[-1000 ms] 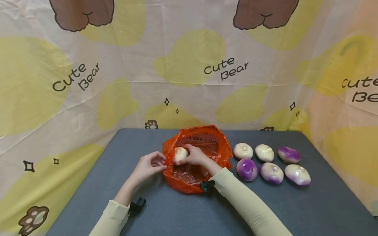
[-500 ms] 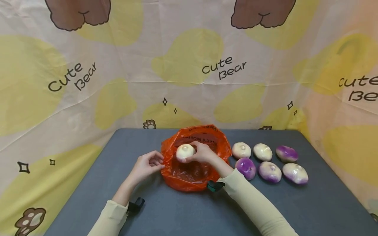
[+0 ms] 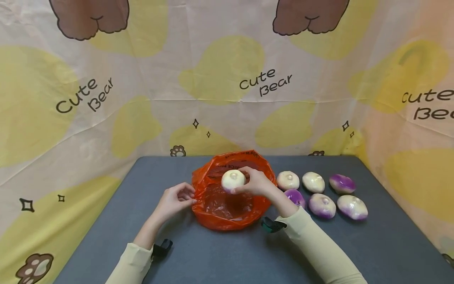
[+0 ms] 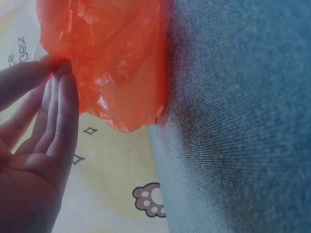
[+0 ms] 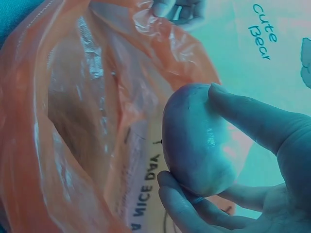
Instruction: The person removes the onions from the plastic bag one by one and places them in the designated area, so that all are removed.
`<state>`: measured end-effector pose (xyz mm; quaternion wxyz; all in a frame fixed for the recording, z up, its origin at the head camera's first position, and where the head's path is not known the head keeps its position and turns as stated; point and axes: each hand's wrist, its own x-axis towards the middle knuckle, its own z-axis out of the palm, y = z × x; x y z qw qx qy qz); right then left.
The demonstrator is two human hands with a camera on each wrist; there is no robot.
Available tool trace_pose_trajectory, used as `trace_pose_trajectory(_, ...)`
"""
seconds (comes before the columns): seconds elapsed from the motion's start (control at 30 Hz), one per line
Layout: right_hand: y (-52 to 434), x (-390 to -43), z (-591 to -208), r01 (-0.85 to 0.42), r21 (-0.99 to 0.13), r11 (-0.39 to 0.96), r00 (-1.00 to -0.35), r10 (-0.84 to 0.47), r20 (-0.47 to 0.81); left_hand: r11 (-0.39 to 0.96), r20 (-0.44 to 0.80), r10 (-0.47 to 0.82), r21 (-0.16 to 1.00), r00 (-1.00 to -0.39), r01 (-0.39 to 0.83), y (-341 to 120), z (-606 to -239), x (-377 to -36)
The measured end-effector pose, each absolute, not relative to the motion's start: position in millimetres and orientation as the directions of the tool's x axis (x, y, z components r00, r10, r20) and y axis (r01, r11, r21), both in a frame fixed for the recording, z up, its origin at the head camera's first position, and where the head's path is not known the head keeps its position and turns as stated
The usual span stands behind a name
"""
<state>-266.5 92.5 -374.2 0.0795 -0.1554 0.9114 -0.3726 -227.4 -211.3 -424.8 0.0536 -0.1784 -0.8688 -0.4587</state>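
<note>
A translucent orange plastic bag (image 3: 227,205) with black printed lettering is lying on a dark grey-blue tabletop (image 3: 220,256). The round turnip (image 3: 233,180) above it is showing cream-white. At three o'clock of the bag, six turnips (image 3: 320,193) are showing cream and white-with-purple skins. Pale yellow-green sleeves (image 3: 319,252) are covering both arms. The cream backdrop cloth (image 3: 227,79) is carrying yellow blotches, brown bear paws and black "Cute Bear" lettering

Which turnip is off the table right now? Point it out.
The cream-white turnip that the right hand grips above the open orange bag. The six others all lie on the table, right of the bag.
</note>
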Motion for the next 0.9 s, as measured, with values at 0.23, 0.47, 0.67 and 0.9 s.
trace_pose_trajectory(0.23, 114.0, -257.9, -366.1, -0.246, -0.703, 0.667, -0.942, -0.336, 0.011, 0.511, 0.257, 0.267, 0.779, -0.929, 0.363, -210.7, -425.3, -227.7)
trace_pose_trajectory(0.47, 142.3, -250.8, -363.8, -0.251, -0.713, 0.655, -0.945, -0.324, 0.035, 0.510, 0.247, 0.272, 0.783, -0.930, 0.357, -210.6, -425.6, -227.9)
trace_pose_trajectory(0.67, 166.4, -247.1, -362.1, -0.232, -0.701, 0.675, -0.955, -0.296, 0.031, 0.511, 0.248, 0.263, 0.784, -0.932, 0.353, -210.4, -425.1, -227.4)
trace_pose_trajectory(0.9, 194.9, -240.7, -358.9, -0.204, -0.705, 0.680, -0.966, -0.256, 0.033, 0.507, 0.247, 0.273, 0.785, -0.930, 0.357, -210.3, -425.4, -227.1)
